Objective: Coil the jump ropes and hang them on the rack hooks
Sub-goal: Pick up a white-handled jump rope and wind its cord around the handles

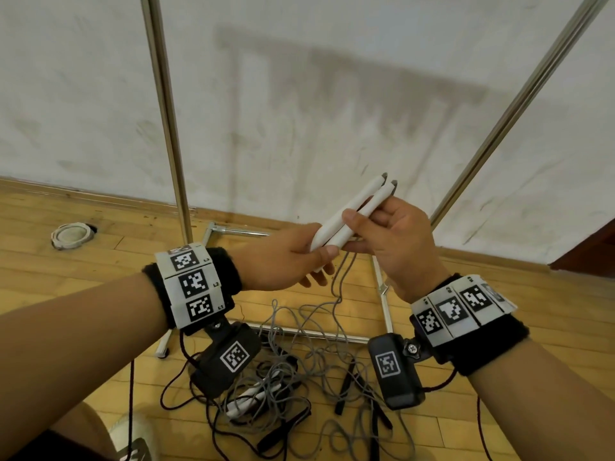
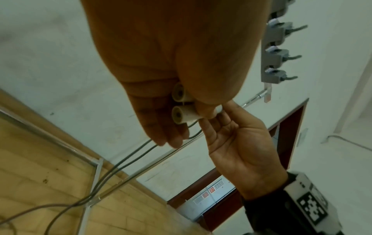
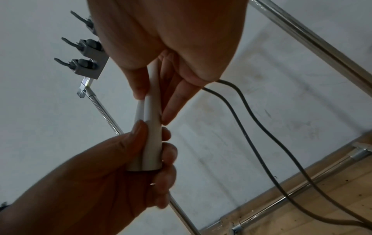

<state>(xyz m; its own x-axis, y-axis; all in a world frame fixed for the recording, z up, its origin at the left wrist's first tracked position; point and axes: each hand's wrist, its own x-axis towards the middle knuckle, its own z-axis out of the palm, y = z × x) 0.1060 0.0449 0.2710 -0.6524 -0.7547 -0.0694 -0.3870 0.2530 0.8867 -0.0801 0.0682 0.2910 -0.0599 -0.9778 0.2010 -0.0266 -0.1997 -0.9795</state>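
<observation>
I grip the two white handles (image 1: 351, 217) side by side, left hand (image 1: 283, 257) curled round their butts, right hand (image 1: 392, 241) pinching midway, apparently to align them so the grey cord (image 1: 336, 294) trailing below coils evenly.

Tape roll (image 1: 71, 235) on wooden floor (image 1: 50, 277) (by wall (image 1: 299, 94)).

Both forearms reached forward and angled in toward each other, hands meeting in the middle. The left hand (image 1: 289, 257) had its thumb on top and fingers curled underneath, gripping the pair of white handles (image 1: 352, 214) at their lower end. The right hand (image 1: 396, 241) pinched the same handles further up, thumb against fingertips, palm turned inward.
</observation>
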